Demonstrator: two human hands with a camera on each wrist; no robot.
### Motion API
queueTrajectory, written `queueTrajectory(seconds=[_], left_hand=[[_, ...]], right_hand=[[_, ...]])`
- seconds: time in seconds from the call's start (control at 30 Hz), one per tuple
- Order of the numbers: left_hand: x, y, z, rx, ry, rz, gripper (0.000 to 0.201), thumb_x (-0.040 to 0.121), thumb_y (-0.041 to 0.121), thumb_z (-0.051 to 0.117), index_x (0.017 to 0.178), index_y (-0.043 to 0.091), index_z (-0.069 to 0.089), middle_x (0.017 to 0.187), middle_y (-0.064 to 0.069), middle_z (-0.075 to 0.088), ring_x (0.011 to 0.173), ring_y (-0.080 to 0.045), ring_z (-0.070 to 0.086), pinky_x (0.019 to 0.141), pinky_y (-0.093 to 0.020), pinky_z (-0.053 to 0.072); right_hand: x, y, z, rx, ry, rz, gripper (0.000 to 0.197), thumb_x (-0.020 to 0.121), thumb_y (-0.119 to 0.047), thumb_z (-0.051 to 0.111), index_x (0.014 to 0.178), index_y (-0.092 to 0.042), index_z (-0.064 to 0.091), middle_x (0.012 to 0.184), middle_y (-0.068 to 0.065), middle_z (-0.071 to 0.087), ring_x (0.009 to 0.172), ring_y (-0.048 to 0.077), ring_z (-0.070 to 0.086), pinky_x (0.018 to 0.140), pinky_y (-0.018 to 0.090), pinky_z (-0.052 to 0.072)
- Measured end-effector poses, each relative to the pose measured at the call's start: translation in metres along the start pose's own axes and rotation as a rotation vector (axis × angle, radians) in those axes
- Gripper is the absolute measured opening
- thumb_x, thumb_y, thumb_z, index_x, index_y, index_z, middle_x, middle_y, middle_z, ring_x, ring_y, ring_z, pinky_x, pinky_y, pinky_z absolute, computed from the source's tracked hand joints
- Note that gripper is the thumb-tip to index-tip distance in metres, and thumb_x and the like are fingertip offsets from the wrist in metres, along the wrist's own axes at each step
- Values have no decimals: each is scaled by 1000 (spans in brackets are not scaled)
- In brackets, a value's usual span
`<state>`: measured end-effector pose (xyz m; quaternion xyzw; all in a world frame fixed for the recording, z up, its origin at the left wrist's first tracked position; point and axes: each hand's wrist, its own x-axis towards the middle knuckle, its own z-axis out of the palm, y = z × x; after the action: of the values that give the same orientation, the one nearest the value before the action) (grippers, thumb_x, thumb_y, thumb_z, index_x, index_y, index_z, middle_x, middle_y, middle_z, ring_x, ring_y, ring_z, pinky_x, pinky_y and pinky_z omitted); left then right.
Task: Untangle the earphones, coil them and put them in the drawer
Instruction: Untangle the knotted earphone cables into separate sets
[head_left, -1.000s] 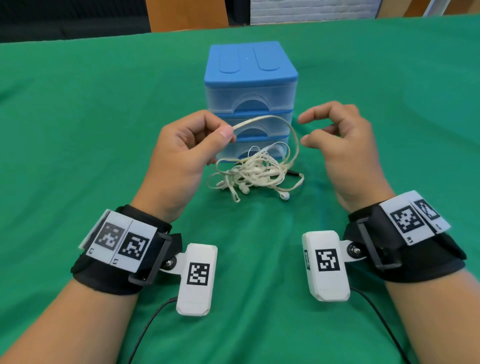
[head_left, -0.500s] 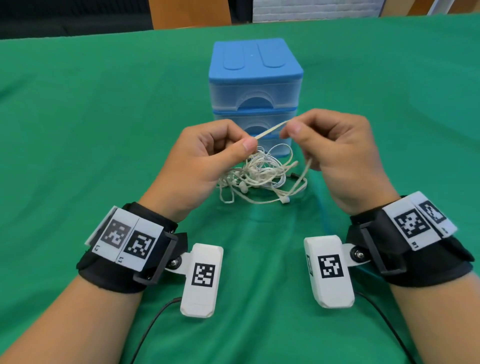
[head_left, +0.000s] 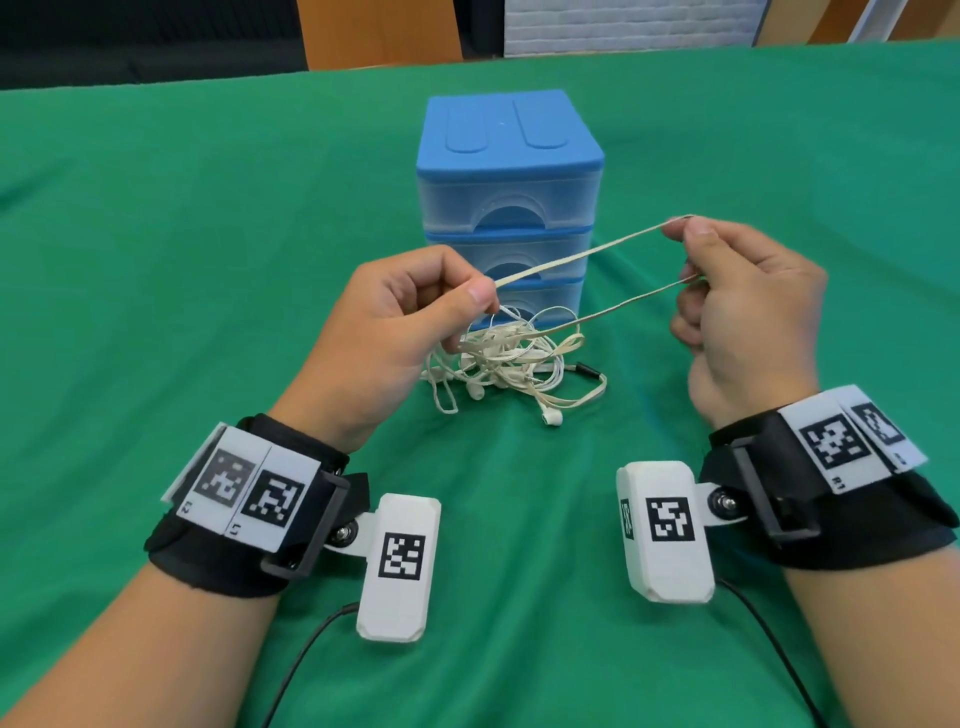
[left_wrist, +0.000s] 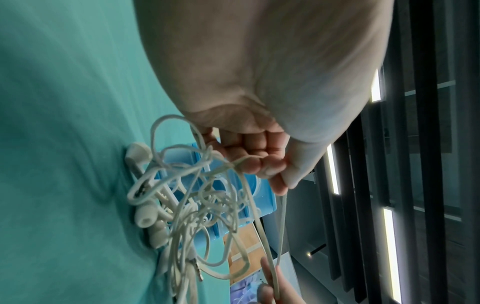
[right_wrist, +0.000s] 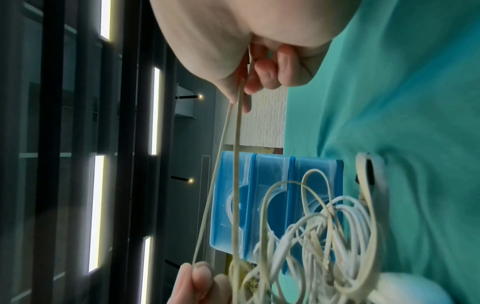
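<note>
A tangle of white earphones lies on the green cloth in front of a small blue drawer unit with three shut translucent drawers. My left hand pinches a flat cream cable between thumb and forefinger just above the tangle. My right hand pinches the same cable farther right and higher. Two strands of the cable stretch taut between the hands and down to the pile. An earbud and a dark plug stick out of the pile.
The green tablecloth covers the whole table and is bare on both sides of the drawer unit. Wooden furniture and a white wall stand beyond the far edge. Black cables trail from the wrist cameras toward me.
My right hand came in, took hold of the cable beside my left hand, then drew it out to the right and upward. The strand is now taut. The pile stays on the cloth.
</note>
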<state>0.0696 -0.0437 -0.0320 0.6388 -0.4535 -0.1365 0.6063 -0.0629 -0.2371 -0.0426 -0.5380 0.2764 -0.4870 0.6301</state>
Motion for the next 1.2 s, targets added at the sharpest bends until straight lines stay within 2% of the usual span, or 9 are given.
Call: queueTrajectory(seconds=[0.2, 0.33, 0.43, 0.57, 0.73, 0.83, 0.9, 1.1, 1.2], left_hand=[[1, -6, -1, 16, 78, -42, 15, 96, 8, 65, 83, 2, 68, 56, 11, 53, 52, -1, 35, 52, -13, 29], [1, -5, 0, 44, 23, -53, 16, 92, 17, 70, 85, 3, 73, 71, -35, 53, 65, -19, 40, 61, -27, 32], [0, -3, 2, 46, -21, -67, 15, 93, 16, 71, 83, 4, 73, 68, -32, 51, 69, -24, 38, 63, -33, 29], [-2, -1, 4, 61, -64, -62, 16, 92, 16, 72, 83, 2, 73, 67, -31, 50, 67, -23, 37, 59, -38, 26], [-2, -1, 5, 49, -74, -87, 19, 93, 15, 70, 84, -2, 70, 67, -11, 54, 64, -18, 43, 58, -29, 35], [-2, 0, 5, 32, -69, -93, 15, 94, 11, 67, 84, -1, 69, 68, -7, 59, 64, -12, 50, 62, -21, 41], [-2, -1, 4, 25, -64, -96, 14, 94, 10, 66, 83, 2, 69, 66, -2, 60, 64, -9, 51, 63, -17, 41], [0, -4, 0, 7, -26, -84, 10, 95, 6, 64, 88, 1, 69, 74, -8, 64, 68, -8, 58, 70, -16, 47], [0, -3, 0, 3, 8, -57, 9, 95, 6, 65, 89, 0, 69, 74, -13, 64, 67, -9, 58, 70, -17, 47]], right_hand=[[-6, -8, 6, -93, -148, -149, 58, 68, -9, 57, 122, -22, 71, 105, 4, 55, 66, 17, 38, 53, 19, 34], [-19, -11, 8, -104, -457, -236, 43, 82, -5, 62, 124, -13, 68, 111, 5, 66, 50, 15, 32, 45, 18, 29], [-28, -8, 15, -186, -687, -172, 32, 89, -7, 67, 121, -9, 69, 112, 8, 73, 53, 9, 51, 46, 17, 39], [-30, -3, 19, -295, -785, -172, 9, 92, -5, 69, 98, -2, 75, 79, 15, 71, 63, 19, 58, 56, 28, 50], [-24, -3, 18, -294, -628, -261, 8, 90, -10, 71, 83, -7, 70, 68, 7, 58, 61, 13, 45, 58, 24, 37], [-19, -3, 17, -214, -425, -321, 14, 94, -13, 66, 82, -17, 63, 67, 18, 48, 59, 26, 36, 55, 40, 30], [-15, -4, 15, -136, -283, -320, 16, 96, -15, 63, 82, -21, 61, 67, 7, 48, 58, 23, 34, 55, 44, 26], [2, 3, 4, -74, -27, -281, 13, 92, -32, 64, 79, -27, 62, 72, -4, 49, 67, 24, 38, 63, 40, 34], [0, 3, 4, -161, -58, -243, 13, 91, -15, 65, 83, -26, 66, 86, -3, 63, 66, 25, 52, 55, 27, 41]])
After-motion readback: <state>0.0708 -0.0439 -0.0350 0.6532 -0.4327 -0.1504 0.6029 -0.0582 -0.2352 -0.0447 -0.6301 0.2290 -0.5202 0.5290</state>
